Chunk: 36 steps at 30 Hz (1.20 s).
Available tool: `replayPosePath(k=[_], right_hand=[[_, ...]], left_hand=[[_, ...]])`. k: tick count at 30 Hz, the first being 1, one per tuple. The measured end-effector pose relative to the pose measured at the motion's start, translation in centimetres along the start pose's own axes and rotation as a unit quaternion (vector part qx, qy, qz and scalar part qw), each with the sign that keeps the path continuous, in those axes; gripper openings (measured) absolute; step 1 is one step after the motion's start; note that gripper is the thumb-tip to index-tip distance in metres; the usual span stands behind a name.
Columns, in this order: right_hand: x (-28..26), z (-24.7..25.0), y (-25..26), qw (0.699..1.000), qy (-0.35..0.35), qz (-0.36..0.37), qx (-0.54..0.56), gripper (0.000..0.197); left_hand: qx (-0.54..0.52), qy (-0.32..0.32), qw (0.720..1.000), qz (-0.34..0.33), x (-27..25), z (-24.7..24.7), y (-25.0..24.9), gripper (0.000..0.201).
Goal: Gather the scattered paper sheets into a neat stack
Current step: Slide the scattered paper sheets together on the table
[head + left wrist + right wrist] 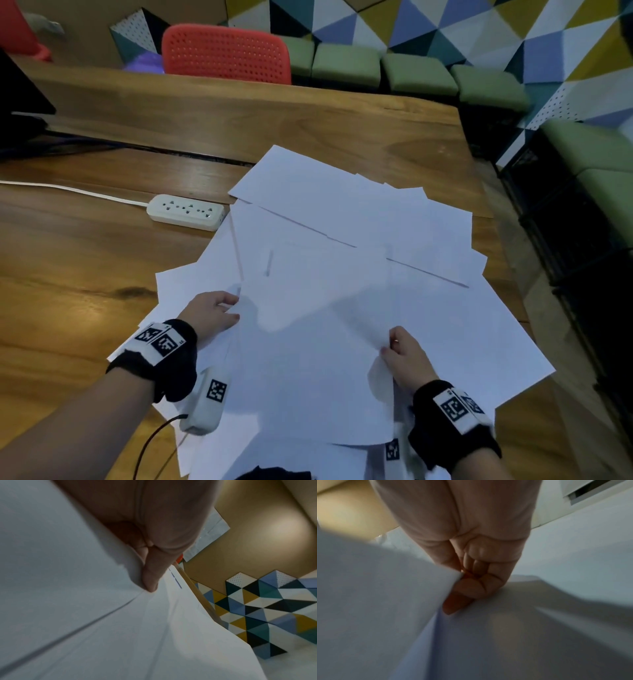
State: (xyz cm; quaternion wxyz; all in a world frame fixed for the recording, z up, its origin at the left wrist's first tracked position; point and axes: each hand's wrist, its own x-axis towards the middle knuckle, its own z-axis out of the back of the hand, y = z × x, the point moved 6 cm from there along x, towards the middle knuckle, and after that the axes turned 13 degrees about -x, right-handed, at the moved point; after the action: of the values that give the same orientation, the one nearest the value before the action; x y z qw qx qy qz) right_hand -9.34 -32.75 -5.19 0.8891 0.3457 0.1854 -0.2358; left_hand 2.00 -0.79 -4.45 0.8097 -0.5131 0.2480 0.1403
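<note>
Several white paper sheets [359, 219] lie fanned and overlapping across the wooden table [85, 260]. I hold a few sheets [308, 342] lifted above the pile. My left hand [219, 313] pinches their left edge, thumb on top, seen close in the left wrist view with the thumb [150, 577] pressed on the paper [85, 615]. My right hand [399, 346] pinches the right side of the held sheets, fingers curled; in the right wrist view its fingers [471, 588] clamp a paper edge [393, 595].
A white power strip [186, 211] with its cord lies left of the pile. A red chair [226, 53] and green cushions [418, 73] stand beyond the table's far edge. The table's right edge runs close to the sheets. A dark monitor [17, 96] sits at far left.
</note>
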Motion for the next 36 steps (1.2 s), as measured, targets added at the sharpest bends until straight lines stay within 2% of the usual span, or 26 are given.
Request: replayPosePath(k=[3, 6, 7, 9, 11, 13, 17, 19, 21, 23, 25, 26, 28, 31, 33, 36], right_hand=[[-1.5, -2.1, 1.1, 0.999, 0.013, -0.005, 0.052, 0.021], [-2.7, -3.8, 1.3, 0.992, 0.026, -0.037, 0.12, 0.044], [-2.8, -3.9, 1.2, 0.991, 0.018, -0.04, 0.129, 0.044], [-2.8, -3.3, 0.6, 0.99, -0.01, -0.045, 0.137, 0.031], [-2.8, -2.4, -0.5, 0.984, -0.044, -0.058, 0.161, 0.015], [-3.0, -1.7, -1.4, 0.979, -0.068, -0.077, 0.176, 0.007], [-3.0, -2.4, -1.4, 0.979, -0.079, -0.085, 0.169, 0.012], [-3.4, -3.3, -0.6, 0.979, -0.066, -0.076, 0.179, 0.014], [-3.8, -4.3, 0.7, 0.982, -0.034, -0.051, 0.179, 0.006], [-4.0, -4.9, 2.0, 0.992, 0.012, -0.027, 0.123, 0.027], [-3.7, -4.0, 1.9, 0.995, 0.013, -0.024, 0.097, 0.021], [-3.5, -2.7, 1.2, 0.994, -0.01, -0.034, 0.106, 0.016], [-3.0, 0.6, -1.3, 0.985, -0.087, -0.093, 0.117, 0.026], [-3.1, 6.0, -5.7, 0.962, -0.187, -0.197, 0.027, 0.04], [-3.2, 7.3, -7.7, 0.951, -0.175, -0.253, -0.033, 0.055], [-3.1, 6.5, -8.6, 0.949, -0.138, -0.276, -0.064, 0.067]], left_hand=[[-0.025, 0.015, 1.0, -0.011, -0.9, -0.1, -0.8, 0.021], [-0.089, 0.065, 0.994, 0.006, -2.3, -0.3, -1.3, 0.02], [-0.095, 0.085, 0.992, 0.014, -2.5, -0.4, -1.1, 0.021], [-0.079, 0.103, 0.991, 0.029, -2.7, -0.2, -0.2, 0.029], [-0.085, 0.101, 0.99, 0.045, -2.8, 0.1, 0.8, 0.036], [-0.106, 0.087, 0.989, 0.052, -3.2, -0.1, 1.3, 0.037], [0.032, 0.004, 0.999, -0.025, -3.9, -0.6, 0.1, 0.035], [0.147, -0.004, 0.989, -0.031, -4.1, -1.5, -0.7, 0.052], [0.22, 0.011, 0.975, -0.005, -4.0, -2.2, -0.7, 0.067], [0.211, 0.019, 0.977, 0.013, -3.7, -2.2, -0.3, 0.056], [0.156, 0.012, 0.988, 0.006, -3.6, -1.8, -0.1, 0.035], [0.126, 0.007, 0.992, 0.002, -3.5, -1.6, -0.1, 0.029], [0.077, -0.011, 0.997, 0.001, -3.6, -0.7, 0.2, 0.026], [0.027, -0.021, 0.999, 0.009, -3.6, -0.3, 0.6, 0.029], [0.022, -0.032, 0.999, 0.017, -3.5, -0.2, 0.6, 0.033], [0.058, -0.09, 0.994, 0.0, -3.5, -0.1, -0.3, 0.035]])
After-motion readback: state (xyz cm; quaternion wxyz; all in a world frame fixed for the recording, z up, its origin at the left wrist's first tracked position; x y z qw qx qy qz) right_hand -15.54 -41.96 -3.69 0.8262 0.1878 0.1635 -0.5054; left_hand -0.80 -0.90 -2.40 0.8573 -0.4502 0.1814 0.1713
